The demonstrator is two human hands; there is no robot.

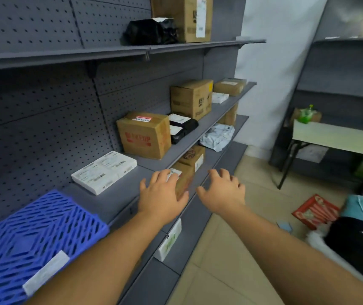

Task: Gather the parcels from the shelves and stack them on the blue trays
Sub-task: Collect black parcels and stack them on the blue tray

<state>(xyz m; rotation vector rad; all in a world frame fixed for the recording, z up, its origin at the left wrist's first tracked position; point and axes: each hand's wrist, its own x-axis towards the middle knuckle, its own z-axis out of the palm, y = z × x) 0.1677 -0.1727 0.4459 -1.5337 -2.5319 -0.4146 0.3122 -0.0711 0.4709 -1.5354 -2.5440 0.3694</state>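
Head view, the only one I have: my left hand (162, 191) and right hand (224, 190) reach out side by side over the front edge of the middle shelf (119, 199), fingers spread and relaxed, holding nothing; the blue tray (29, 241) lies on that shelf at my near left, with no parcel on the part I can see; just beyond it sits a flat white parcel (104, 171), then a brown carton with red print (144, 135), and further cartons and black bags along the row; the white parcel looks the nearest pick, so I judge it best to take it with both hands under its long edges, keep it level, and set it square on the tray so later boxes stack steadily.
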